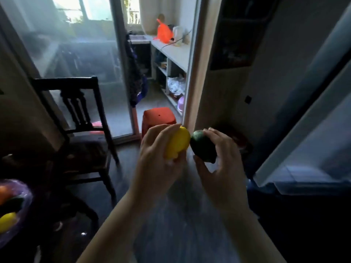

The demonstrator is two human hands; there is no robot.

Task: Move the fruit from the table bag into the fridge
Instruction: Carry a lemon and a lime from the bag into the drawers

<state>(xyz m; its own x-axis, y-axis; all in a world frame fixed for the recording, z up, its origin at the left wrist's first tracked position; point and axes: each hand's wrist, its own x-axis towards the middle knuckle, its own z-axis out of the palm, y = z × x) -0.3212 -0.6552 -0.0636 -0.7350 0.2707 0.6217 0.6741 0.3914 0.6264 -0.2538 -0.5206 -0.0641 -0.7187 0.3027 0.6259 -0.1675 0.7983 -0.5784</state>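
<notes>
The left hand has its fingers wrapped around a yellow lemon. The right hand pinches a dark green fruit. This looks like the carrying step. Next, both go into the open fridge on the right.

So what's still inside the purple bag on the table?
The purple bag, cut off at the frame's left edge, shows a yellow fruit, a dark green one and an orange one. Anything beneath them or beyond the frame edge is hidden.
</notes>
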